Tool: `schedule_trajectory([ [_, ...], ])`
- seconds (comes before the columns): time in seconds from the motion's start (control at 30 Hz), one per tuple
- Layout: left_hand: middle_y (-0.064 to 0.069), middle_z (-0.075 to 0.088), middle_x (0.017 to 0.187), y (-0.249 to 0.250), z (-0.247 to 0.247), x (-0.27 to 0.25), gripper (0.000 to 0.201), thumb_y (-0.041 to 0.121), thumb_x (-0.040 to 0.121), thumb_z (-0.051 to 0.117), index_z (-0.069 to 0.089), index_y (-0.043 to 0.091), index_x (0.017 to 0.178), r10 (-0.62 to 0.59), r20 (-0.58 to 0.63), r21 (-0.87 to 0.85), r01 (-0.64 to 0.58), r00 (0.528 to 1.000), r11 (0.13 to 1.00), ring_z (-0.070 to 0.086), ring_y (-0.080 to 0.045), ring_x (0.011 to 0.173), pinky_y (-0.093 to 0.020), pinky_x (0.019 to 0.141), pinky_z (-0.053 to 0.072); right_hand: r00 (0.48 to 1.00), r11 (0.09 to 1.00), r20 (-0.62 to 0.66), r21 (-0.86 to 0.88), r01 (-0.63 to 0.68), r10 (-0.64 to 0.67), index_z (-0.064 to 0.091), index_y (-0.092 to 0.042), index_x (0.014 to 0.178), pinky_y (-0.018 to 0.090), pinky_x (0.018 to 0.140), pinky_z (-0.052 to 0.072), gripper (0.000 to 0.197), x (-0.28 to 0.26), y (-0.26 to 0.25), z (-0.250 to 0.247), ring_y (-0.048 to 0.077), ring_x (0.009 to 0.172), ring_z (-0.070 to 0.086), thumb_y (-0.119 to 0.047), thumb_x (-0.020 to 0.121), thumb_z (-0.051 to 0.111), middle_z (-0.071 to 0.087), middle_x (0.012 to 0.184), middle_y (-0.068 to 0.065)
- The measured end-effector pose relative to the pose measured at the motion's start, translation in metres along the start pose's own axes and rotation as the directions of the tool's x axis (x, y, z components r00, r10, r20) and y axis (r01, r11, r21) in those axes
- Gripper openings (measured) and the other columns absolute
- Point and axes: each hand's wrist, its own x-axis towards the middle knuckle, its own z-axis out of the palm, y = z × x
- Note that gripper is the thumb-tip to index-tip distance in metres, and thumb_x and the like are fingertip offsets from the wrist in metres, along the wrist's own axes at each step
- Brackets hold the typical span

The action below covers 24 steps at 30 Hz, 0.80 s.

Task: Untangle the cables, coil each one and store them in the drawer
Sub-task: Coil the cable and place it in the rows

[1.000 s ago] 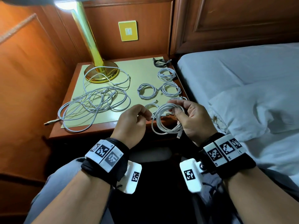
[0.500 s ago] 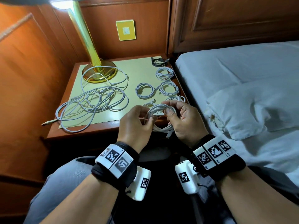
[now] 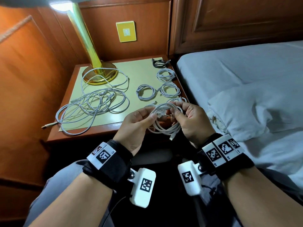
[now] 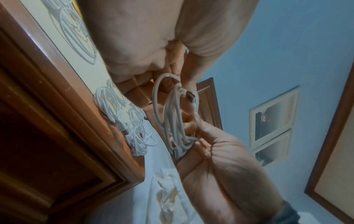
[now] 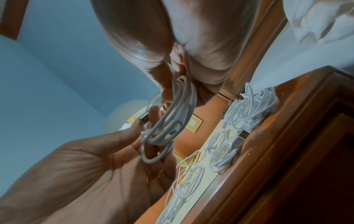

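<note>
Both grips, left hand [image 3: 137, 118] and right hand [image 3: 188, 118], pinch the coiled cable [image 3: 165, 126]; only left-wrist view shows its plug [image 4: 189, 95].

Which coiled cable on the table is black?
The black cable at the far back corner, nearest the bed. Every other coil on the table is white.

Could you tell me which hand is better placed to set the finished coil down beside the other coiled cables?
Probably the right hand: it grips the white coil, and the coiled cables lie on its side. The left hand only pinches the plug end.
</note>
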Motion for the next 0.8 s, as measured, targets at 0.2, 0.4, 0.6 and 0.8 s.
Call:
schedule_trajectory([
  [0.2, -0.014, 0.072, 0.088, 0.002, 0.006, -0.004, 0.037, -0.008, 0.081, 0.068, 0.057, 0.010, 0.111, 0.146, 0.014, 0.120, -0.147, 0.989, 0.982, 0.068, -0.016, 0.081, -0.025, 0.078, 0.053, 0.998, 0.954, 0.015, -0.292, 0.069, -0.067, 0.067, -0.020, 0.091, 0.029, 0.066, 0.053, 0.012, 0.001, 0.006, -0.002, 0.006, 0.060, 0.062, -0.024, 0.099, 0.059, 0.067, 0.068, -0.005],
  [0.4, -0.002, 0.065, 0.102, -0.002, -0.001, 0.000, 0.033, 0.004, 0.080, 0.078, 0.064, 0.026, 0.101, 0.483, 0.108, 0.740, -0.394, 0.869, 0.544, 0.062, -0.012, 0.084, -0.017, 0.072, 0.048, 0.989, 0.944, 0.130, -0.311, 0.109, -0.071, 0.065, -0.016, 0.104, 0.046, 0.068, 0.053, 0.026, -0.003, 0.011, 0.003, 0.013, 0.062, 0.056, -0.038, 0.100, 0.052, 0.062, 0.069, -0.004],
  [0.6, -0.002, 0.062, 0.106, 0.000, -0.001, 0.000, 0.013, 0.008, 0.080, 0.080, 0.075, 0.015, 0.090, 0.629, 0.342, 0.791, -0.576, 0.698, 0.208, 0.063, -0.017, 0.098, -0.021, 0.085, 0.049, 0.989, 0.931, 0.131, -0.348, 0.114, -0.073, 0.063, -0.021, 0.098, 0.049, 0.070, 0.051, 0.036, -0.001, 0.014, -0.001, 0.013, 0.062, 0.055, -0.052, 0.093, 0.046, 0.060, 0.067, -0.008],
  [0.8, 0.000, 0.060, 0.116, 0.001, -0.005, 0.001, 0.019, 0.011, 0.087, 0.071, 0.071, 0.026, 0.099, 0.564, 0.420, 0.764, -0.613, 0.711, 0.203, 0.061, -0.025, 0.105, -0.042, 0.087, 0.053, 0.984, 0.913, 0.140, -0.378, 0.154, -0.108, 0.064, -0.020, 0.102, 0.043, 0.068, 0.047, 0.026, -0.002, 0.015, -0.002, 0.010, 0.063, 0.053, -0.040, 0.101, 0.047, 0.058, 0.065, -0.013],
])
